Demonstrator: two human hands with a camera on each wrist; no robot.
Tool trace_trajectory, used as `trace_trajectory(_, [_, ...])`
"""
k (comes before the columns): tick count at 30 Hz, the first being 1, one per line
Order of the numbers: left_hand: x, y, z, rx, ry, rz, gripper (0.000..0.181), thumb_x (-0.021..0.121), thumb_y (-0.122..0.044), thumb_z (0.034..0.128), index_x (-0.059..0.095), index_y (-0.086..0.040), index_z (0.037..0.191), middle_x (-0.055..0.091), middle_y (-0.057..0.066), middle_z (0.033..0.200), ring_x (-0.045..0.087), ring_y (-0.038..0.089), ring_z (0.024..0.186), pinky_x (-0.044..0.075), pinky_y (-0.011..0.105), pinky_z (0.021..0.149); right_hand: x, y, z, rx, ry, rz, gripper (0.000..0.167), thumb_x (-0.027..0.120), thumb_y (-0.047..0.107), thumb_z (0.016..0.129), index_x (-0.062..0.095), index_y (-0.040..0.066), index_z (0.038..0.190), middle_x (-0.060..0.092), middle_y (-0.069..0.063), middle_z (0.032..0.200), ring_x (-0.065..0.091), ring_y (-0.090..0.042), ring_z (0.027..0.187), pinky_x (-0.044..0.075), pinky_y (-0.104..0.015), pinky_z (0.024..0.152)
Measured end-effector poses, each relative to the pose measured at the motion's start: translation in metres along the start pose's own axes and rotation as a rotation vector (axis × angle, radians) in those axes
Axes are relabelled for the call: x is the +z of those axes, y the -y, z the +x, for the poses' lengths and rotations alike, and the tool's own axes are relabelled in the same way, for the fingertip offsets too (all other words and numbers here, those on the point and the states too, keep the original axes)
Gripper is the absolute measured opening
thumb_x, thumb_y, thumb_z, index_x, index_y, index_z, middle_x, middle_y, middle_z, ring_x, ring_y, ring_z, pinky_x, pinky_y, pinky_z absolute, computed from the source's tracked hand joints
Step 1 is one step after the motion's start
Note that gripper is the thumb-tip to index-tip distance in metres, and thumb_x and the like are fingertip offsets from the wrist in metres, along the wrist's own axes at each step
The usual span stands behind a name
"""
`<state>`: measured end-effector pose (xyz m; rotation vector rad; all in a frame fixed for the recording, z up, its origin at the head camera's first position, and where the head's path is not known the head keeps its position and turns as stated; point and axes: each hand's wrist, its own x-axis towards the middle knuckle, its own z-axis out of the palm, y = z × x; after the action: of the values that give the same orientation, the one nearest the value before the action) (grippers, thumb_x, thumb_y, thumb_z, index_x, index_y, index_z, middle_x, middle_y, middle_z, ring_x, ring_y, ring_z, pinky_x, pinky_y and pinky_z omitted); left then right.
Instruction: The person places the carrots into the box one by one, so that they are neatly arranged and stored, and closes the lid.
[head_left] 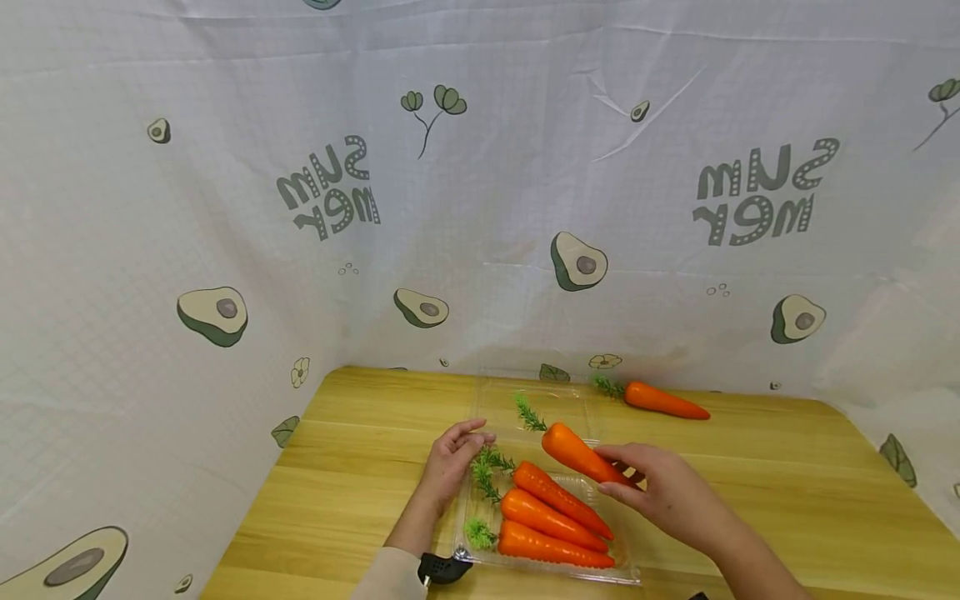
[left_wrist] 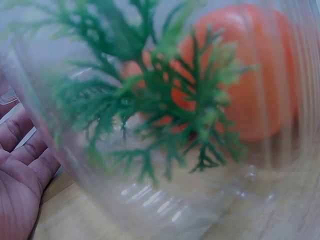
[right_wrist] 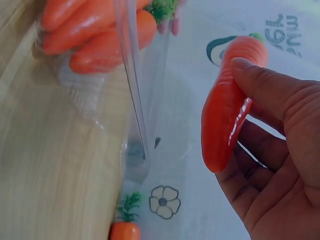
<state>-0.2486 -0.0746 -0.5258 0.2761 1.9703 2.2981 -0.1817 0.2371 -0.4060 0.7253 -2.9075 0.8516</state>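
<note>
My right hand pinches an orange toy carrot near its tapered end, thumb on one side and fingers on the other. The carrot is raised above a clear plastic box, its green top pointing to the back left. Three more carrots lie side by side in the box, their leaves toward the left wall. At the box's left side is my left hand, its fingers loosely bent and holding nothing. In the left wrist view, the palm is beside the clear wall; whether it touches is unclear.
The box's clear lid lies folded back toward the rear of the wooden table. Another carrot rests at the back right, close to the printed white cloth that hangs behind and at the sides.
</note>
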Motion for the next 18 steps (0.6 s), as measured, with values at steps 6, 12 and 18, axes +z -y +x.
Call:
trace_trajectory(6, [0.001, -0.001, -0.001, 0.007, 0.003, 0.0, 0.046, 0.059, -0.02, 0.1044, 0.052, 0.002, 0.144, 0.069, 0.022, 0.126, 0.067, 0.016, 0.115, 0.046, 0.037, 0.114, 0.009, 0.009, -0.001, -0.08, 0.015, -0.014, 0.041, 0.082, 0.024, 0.086, 0.073, 0.01, 0.123, 0.075, 0.004, 0.107, 0.061, 0.004, 0.083, 0.057, -0.02, 0.07])
trace_trajectory(12, [0.001, -0.002, -0.001, 0.027, -0.027, 0.014, 0.042, 0.06, -0.015, 0.1026, 0.055, 0.004, 0.14, 0.073, 0.001, 0.106, 0.065, 0.004, 0.099, 0.05, 0.02, 0.093, 0.016, 0.017, -0.002, -0.131, 0.049, -0.001, 0.041, 0.079, 0.034, 0.089, 0.073, 0.012, 0.123, 0.075, 0.007, 0.106, 0.06, 0.005, 0.084, 0.057, -0.022, 0.07])
trace_trajectory(18, [0.001, -0.002, 0.0, 0.011, -0.024, 0.03, 0.044, 0.056, -0.007, 0.1004, 0.053, 0.004, 0.143, 0.073, 0.013, 0.113, 0.062, 0.0, 0.085, 0.047, 0.016, 0.073, 0.027, 0.02, -0.003, -0.178, 0.089, 0.016, 0.043, 0.076, 0.041, 0.091, 0.073, 0.015, 0.126, 0.076, 0.005, 0.11, 0.062, 0.004, 0.088, 0.059, -0.023, 0.072])
